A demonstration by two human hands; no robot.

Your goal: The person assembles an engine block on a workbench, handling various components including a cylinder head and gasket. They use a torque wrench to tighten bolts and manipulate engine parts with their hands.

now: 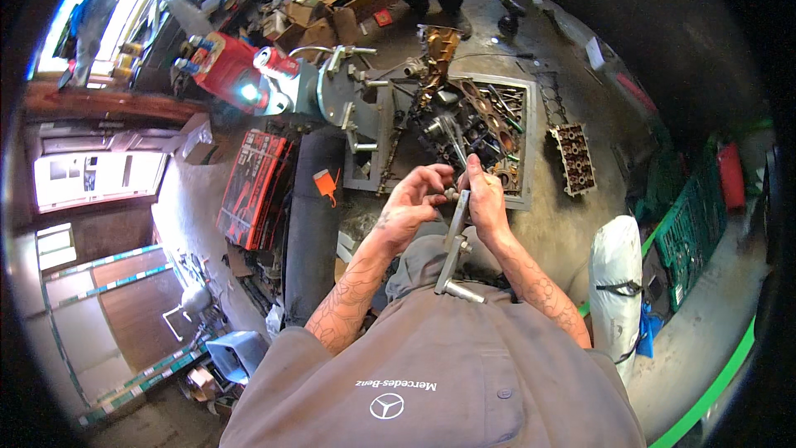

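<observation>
In front of my chest, my right hand is closed around the upper end of a grey metal bracket arm, its thumb pointing up. The arm has a short tube across its lower end, close to my shirt. My left hand is beside it with fingers curled, their tips pinched near a small metal piece at the arm's top. What exactly the left fingers grip is partly hidden. Just beyond my hands, greasy engine parts and shiny metal rods lie in a metal-framed tray.
A red and grey engine stand with similar arms stands at the left. Beyond the tray rises a gold-brown metal part. To the right, a cylinder head lies on the floor. Nearby are a red box, a dark cylinder and a white bundle.
</observation>
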